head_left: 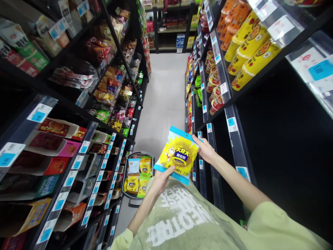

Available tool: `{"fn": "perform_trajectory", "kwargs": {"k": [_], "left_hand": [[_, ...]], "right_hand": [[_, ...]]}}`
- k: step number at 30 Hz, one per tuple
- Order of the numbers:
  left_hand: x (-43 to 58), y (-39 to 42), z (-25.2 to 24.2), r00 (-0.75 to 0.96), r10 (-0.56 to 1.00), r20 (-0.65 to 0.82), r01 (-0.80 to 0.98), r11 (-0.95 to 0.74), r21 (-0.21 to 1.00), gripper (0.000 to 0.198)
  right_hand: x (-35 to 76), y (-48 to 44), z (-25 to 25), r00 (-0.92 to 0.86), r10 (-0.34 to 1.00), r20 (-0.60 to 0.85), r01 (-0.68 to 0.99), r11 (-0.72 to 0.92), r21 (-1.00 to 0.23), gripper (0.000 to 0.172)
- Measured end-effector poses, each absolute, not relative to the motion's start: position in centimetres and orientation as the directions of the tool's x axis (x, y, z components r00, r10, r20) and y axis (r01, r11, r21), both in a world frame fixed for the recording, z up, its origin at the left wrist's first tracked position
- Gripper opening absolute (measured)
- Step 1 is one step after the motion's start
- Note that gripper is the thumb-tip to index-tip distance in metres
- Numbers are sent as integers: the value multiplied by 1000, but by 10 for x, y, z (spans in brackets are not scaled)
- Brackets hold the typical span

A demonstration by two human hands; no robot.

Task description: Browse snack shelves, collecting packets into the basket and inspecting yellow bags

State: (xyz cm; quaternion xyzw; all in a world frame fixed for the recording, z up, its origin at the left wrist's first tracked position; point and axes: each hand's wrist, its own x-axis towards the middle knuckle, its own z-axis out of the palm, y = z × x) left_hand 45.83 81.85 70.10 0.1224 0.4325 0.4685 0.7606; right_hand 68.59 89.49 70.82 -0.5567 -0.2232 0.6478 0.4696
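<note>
Between my two hands is a yellow and blue bag of sunflower seeds [179, 154], its printed front facing up at me. My left hand [162, 178] pinches its lower edge, thumb on top. At the upper right corner my right hand [204, 148] grips the bag, fingers mostly behind it. Below and to the left, a dark basket [125, 189] stands on the floor, holding several snack bags, among them a yellow bag [133, 184], a green and yellow bag [144, 184] and a light blue bag [134, 166].
Shelves of packaged snacks [111, 86] line the left, with open boxes [62, 142] lower down. On the right, a shelf holds yellow noodle cups [249, 59] and red cups [215, 104]. The grey aisle floor [166, 83] runs to a back shelf [169, 36].
</note>
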Motion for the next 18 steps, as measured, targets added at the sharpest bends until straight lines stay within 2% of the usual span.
{"fn": "perform_trajectory", "kwargs": {"k": [4,9,12,15,18], "left_hand": [[461,815,702,254,814,-523,-543,568,619,75],[458,813,699,185,854,-486,-530,503,682,73],[455,813,696,165,859,-484,-529,491,692,71],[456,812,694,151,864,-481,-537,480,694,72],[458,812,696,108,884,-456,-517,442,733,74]], "right_hand": [[684,893,708,10,852,-523,-358,-485,-798,40],[680,891,701,-46,857,-512,-392,-487,-780,36],[675,890,697,75,866,-495,-366,-438,-821,47],[672,887,695,286,880,-380,-279,-303,-911,51],[673,887,697,280,929,-242,-139,-211,-968,50]]}}
